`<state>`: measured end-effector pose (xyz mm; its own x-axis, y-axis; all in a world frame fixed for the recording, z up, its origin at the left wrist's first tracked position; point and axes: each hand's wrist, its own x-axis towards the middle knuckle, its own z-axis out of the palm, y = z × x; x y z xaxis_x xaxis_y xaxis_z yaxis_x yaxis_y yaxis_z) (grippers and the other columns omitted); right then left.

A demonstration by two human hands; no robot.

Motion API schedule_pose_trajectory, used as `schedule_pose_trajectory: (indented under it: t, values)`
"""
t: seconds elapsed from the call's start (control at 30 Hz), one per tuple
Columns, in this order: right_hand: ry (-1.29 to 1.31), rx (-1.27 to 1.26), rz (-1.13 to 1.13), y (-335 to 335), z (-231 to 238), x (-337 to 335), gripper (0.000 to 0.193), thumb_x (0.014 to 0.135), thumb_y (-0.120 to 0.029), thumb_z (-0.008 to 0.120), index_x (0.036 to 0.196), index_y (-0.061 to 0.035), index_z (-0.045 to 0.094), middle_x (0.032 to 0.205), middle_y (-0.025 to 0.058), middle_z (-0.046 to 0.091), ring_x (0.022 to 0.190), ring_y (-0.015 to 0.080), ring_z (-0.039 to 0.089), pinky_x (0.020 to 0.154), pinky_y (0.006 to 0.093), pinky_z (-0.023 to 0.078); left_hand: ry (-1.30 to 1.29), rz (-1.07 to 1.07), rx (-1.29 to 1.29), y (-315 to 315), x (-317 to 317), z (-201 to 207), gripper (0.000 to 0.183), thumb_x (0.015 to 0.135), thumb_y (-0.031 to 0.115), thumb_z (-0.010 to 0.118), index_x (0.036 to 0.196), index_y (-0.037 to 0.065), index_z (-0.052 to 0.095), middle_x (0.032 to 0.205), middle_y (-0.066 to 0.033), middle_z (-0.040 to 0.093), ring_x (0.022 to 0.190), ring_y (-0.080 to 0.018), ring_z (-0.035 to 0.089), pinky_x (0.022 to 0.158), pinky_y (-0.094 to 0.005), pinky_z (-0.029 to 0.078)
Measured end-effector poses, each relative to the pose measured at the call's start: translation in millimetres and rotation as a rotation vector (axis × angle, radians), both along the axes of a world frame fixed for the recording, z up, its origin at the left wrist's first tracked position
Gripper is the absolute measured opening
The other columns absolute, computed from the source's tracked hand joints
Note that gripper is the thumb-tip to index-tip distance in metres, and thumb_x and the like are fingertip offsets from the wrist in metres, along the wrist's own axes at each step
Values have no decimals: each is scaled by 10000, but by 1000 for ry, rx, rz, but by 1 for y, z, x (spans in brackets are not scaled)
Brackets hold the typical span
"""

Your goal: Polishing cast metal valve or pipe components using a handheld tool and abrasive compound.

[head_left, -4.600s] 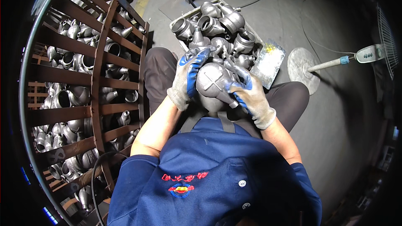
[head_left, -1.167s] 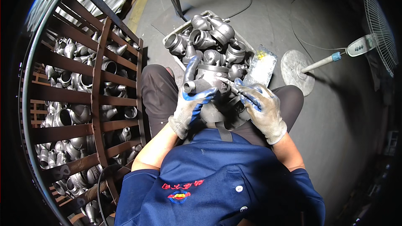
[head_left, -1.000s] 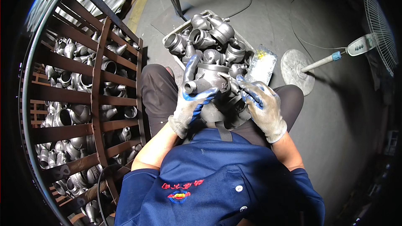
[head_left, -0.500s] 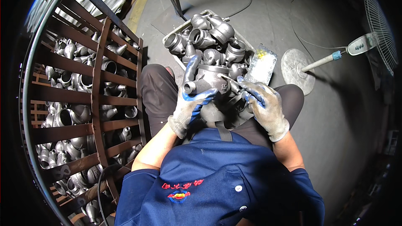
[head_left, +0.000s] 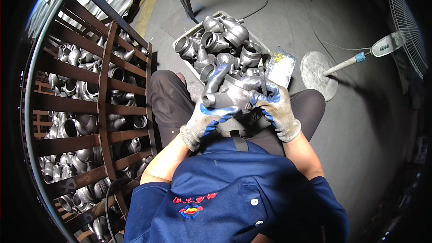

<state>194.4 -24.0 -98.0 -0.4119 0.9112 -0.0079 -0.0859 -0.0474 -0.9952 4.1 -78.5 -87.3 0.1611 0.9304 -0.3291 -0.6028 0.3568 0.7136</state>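
Note:
Above my lap is a grey cast-metal housing point(head_left: 231, 96) with a wide threaded mouth and a short side spout. My left hand point(head_left: 204, 114), in a white glove with blue coating, wraps round its left side and underside. At its right side is my right hand point(head_left: 275, 108), gloved alike, with the fingers closed round a thin dark stick-like tool point(head_left: 263, 80) that stands up beside the mouth. The tool's lower end and its exact kind are hidden by the fingers. Just beyond the housing, a pale crate point(head_left: 189, 66) is heaped with similar castings point(head_left: 236, 33).
To the left stands a rusty barred metal cage point(head_left: 103, 103) full of castings. A shiny speckled flat piece point(head_left: 281, 67) lies right of the crate. Farther right is a floor fan point(head_left: 319, 75) on a round base. A black cable point(head_left: 265, 0) runs across the floor behind.
My right hand has moved in against the housing's right side, and the thin tool has swung more upright. The housing has tilted and shifted slightly right and nearer.

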Motion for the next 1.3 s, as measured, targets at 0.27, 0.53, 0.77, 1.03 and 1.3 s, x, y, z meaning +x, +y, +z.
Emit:
schedule_pose_trajectory:
  t: [0.27,0.53,0.77,1.03,1.3]
  values:
    - [5,-64,29,0,11,-7,202,759,-27,692,957,-20,649,824,23,669,744,97,594,687,265,476,773,-35,450,1,-5,-33,885,724,11,749,1451,42,245,1107,-77,586,897,-87,556,743,-238,491]
    - [36,-254,126,7,-8,8,294,802,19,615,1093,40,590,945,39,631,806,93,587,739,240,484,496,-36,261,3,-1,-28,868,687,99,799,1409,13,326,1394,-149,414,1279,-212,393,1066,-326,312]
    - [-145,-31,148,8,-2,3,281,827,7,590,1107,30,593,957,32,634,799,85,591,731,221,473,362,12,195,7,1,-22,778,719,33,768,1379,-9,359,1351,-134,458,1221,-226,471,1008,-320,393]
    - [67,-290,-6,2,16,13,358,829,-61,583,1172,43,569,1038,58,629,814,72,569,760,208,462,144,39,159,2,0,-20,743,781,-50,677,1422,70,320,1122,-91,584,952,-149,598,812,-287,521]
    - [20,-11,-89,-1,6,-4,311,883,-97,627,1171,17,595,1009,28,628,835,71,555,733,217,466,308,73,209,7,6,-30,789,740,22,737,1408,23,318,1211,-121,551,1069,-201,554,879,-308,484]
